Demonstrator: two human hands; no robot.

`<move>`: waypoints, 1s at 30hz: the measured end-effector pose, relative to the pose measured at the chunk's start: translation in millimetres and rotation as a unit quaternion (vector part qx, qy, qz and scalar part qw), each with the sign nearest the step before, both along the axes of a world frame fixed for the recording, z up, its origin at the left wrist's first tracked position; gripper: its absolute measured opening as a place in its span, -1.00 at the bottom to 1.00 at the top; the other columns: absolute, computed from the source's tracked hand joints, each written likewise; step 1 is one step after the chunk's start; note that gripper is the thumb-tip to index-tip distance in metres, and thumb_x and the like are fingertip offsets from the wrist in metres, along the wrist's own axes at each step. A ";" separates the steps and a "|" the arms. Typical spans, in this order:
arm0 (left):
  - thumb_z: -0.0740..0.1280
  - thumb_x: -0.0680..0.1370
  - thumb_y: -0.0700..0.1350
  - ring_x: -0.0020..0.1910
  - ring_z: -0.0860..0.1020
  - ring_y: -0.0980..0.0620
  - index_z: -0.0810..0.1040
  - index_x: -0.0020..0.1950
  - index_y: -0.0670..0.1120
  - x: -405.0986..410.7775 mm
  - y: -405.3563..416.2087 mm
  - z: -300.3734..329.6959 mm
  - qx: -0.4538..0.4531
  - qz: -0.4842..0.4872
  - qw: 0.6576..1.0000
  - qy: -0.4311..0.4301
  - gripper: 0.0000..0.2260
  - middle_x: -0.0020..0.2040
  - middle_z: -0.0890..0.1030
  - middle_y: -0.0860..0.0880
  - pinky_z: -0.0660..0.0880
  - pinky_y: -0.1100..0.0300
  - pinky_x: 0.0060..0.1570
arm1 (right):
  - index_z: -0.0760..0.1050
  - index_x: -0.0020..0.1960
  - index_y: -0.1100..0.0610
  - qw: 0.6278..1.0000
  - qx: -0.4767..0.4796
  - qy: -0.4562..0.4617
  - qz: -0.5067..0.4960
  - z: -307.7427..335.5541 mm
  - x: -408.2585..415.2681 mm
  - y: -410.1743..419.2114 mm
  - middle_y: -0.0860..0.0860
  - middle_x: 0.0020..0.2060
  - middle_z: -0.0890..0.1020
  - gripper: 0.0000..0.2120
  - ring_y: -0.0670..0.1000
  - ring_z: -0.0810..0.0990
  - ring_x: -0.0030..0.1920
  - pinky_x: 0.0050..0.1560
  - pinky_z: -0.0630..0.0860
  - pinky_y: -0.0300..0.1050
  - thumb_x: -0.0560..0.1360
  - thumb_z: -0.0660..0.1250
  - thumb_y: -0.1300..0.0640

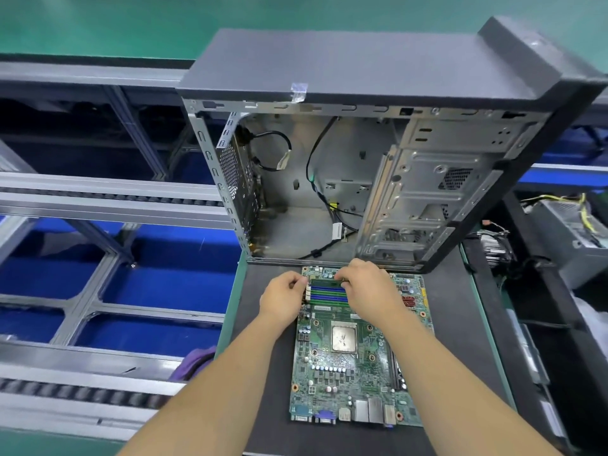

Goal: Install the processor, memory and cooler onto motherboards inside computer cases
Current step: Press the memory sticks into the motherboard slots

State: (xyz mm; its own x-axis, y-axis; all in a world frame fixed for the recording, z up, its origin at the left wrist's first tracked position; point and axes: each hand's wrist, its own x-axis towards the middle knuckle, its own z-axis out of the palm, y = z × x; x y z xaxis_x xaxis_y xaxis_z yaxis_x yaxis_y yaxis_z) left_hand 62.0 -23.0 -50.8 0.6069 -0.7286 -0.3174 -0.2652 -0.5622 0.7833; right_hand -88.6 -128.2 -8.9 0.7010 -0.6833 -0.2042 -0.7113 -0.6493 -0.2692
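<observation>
Both hands apparently pinching memory stick over motherboard slots

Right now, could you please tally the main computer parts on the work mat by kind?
Motherboard: 1
Processor seated on the board: 1
Computer case, open, standing behind the board: 1
Memory stick under both hands: 1
Total: 4

Bare-metal case; matt black mat

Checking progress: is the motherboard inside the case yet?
Out. The motherboard lies flat on the black mat before the open case.
</observation>
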 end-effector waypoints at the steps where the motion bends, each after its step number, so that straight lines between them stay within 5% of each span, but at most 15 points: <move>1: 0.24 0.65 0.00 -0.12 0.57 -0.04 0.58 -0.11 0.08 -0.1 1.2 -0.8 -0.009 0.003 1.000 0.001 -0.81 -0.22 0.61 0.08 0.49 0.06 0.02 | 0.57 0.33 -0.03 1.000 -0.001 -0.002 -0.001 0.2 0.4 0.2 0.01 0.20 0.54 -0.70 0.12 0.49 0.23 0.28 0.42 0.07 0.67 0.22 0.19; 12: 0.23 0.64 -0.16 -0.06 0.54 0.29 0.60 -0.08 0.10 2.9 7.9 2.2 -0.103 0.052 0.993 0.026 -0.77 -0.08 0.63 0.20 0.39 0.36 -0.11 | 0.59 0.31 0.01 1.000 0.004 -0.011 -0.005 -0.6 0.7 0.7 0.03 0.17 0.55 -0.70 0.13 0.50 0.19 0.27 0.45 0.08 0.68 0.21 0.21; 16: 0.31 0.61 -0.09 -0.08 0.53 0.25 0.63 0.01 0.05 5.1 6.6 4.5 -0.108 0.030 0.994 0.005 -0.90 -0.05 0.61 0.10 0.40 0.37 -0.10 | 0.59 0.31 0.02 1.000 0.005 -0.011 -0.003 -1.2 -0.2 1.9 0.03 0.18 0.55 -0.70 0.12 0.50 0.19 0.25 0.47 0.08 0.68 0.20 0.21; 20: 0.42 0.54 0.06 0.10 0.43 0.15 0.64 0.19 0.05 3.3 -2.3 11.9 -0.102 -0.090 0.984 -0.117 -0.76 0.08 0.54 0.11 0.39 0.22 0.15 | 0.59 0.32 0.00 1.000 0.011 -0.009 0.005 -2.2 -0.5 0.5 0.03 0.17 0.56 -0.70 0.13 0.50 0.21 0.23 0.48 0.06 0.68 0.21 0.20; 24: 0.36 0.57 0.11 0.16 0.40 0.03 0.63 0.18 0.10 -2.3 -17.8 23.7 -0.041 -0.212 0.934 -0.284 -0.77 0.14 0.54 0.11 0.33 0.08 0.17 | 0.62 0.30 0.01 0.999 0.026 -0.024 0.014 -3.2 -2.0 -1.8 0.05 0.13 0.56 -0.71 0.13 0.51 0.19 0.23 0.47 0.08 0.66 0.25 0.20; 30: 0.28 0.62 0.08 0.11 0.42 -0.01 0.66 0.08 0.11 -4.3 -21.7 24.5 -0.012 -0.246 0.913 -0.326 -0.83 0.06 0.57 0.10 0.31 0.08 0.09 | 0.62 0.30 0.08 0.992 0.065 -0.094 -0.055 -0.9 -33.5 -21.4 -0.01 0.12 0.60 -0.70 0.04 0.55 0.16 0.29 0.48 0.02 0.58 0.40 0.21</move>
